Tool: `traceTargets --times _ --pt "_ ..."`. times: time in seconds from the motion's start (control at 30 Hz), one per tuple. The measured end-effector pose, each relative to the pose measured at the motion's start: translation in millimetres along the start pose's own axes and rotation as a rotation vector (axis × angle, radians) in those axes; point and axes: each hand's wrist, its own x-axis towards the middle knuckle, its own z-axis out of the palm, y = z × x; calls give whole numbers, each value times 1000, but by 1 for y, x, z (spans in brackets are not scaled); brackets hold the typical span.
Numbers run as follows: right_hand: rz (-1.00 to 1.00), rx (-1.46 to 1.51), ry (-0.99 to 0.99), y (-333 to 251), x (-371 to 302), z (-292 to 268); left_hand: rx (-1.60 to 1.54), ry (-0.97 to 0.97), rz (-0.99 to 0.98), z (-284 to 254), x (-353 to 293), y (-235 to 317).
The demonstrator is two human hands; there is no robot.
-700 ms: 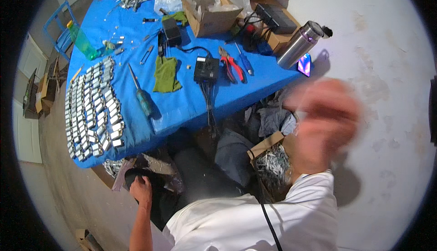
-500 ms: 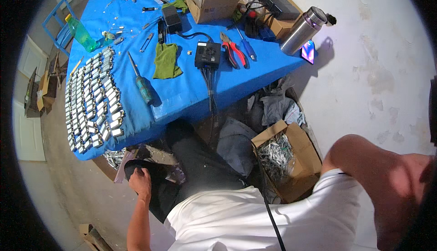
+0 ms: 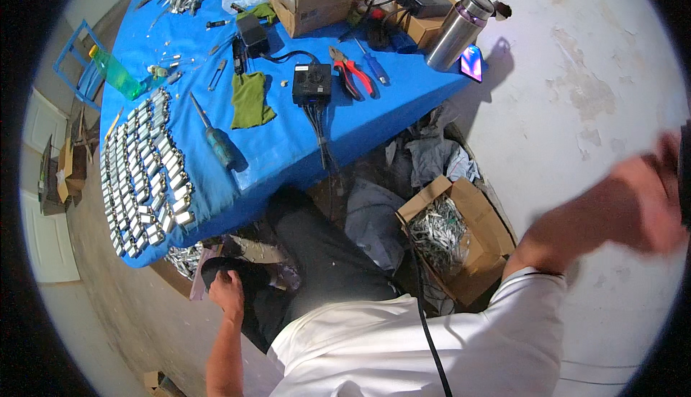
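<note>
My left hand (image 3: 227, 293) rests on my dark-trousered knee, its fingers curled in and nothing showing in them. Raised at the far right edge, my right hand (image 3: 658, 195) is smeared by motion beside a dark object (image 3: 686, 174) that the picture's rim cuts off. Whether that hand touches it I cannot tell. Away from both hands, the blue-covered table (image 3: 284, 154) bears rows of small silver-white metal parts (image 3: 147, 174), a screwdriver with a teal handle (image 3: 219, 146), a green cloth (image 3: 251, 100), a black box with cables (image 3: 312, 84) and red-handled pliers (image 3: 352, 74).
A steel flask (image 3: 461, 31) and a lit phone (image 3: 471, 63) stand at the table's right corner. Under it sits a cardboard box (image 3: 484, 213) of metal strips. A black cable (image 3: 425, 328) crosses my white shirt. A green bottle (image 3: 116, 73) is at the far left.
My right forearm has swung outward and come further into view, with the hand now showing blurred at the right edge. My left hand stays on the knee. The view has shifted slightly.
</note>
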Motion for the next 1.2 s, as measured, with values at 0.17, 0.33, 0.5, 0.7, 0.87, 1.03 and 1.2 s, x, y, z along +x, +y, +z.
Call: traceTargets --times 0.17,0.33,0.5,0.7,0.87,1.03,1.2 --pt "612 -331 -520 185 -94 -19 29 135 26 20 -8 -27" --pt "671 -462 -1093 338 -255 -78 32 63 -24 -3 -3 -1" --pt "687 -698 -1184 336 -305 -41 116 60 -50 3 -9 2" --pt "717 -911 -1272 341 -317 -3 72 43 99 36 -14 -24" --pt "820 -836 -1019 399 -327 -13 81 -5 100 42 -3 -15" --pt "755 -716 -927 384 -312 -46 81 36 163 53 -1 -14" --pt "1177 -684 -536 346 -306 -65 84 -19 163 51 4 -7"
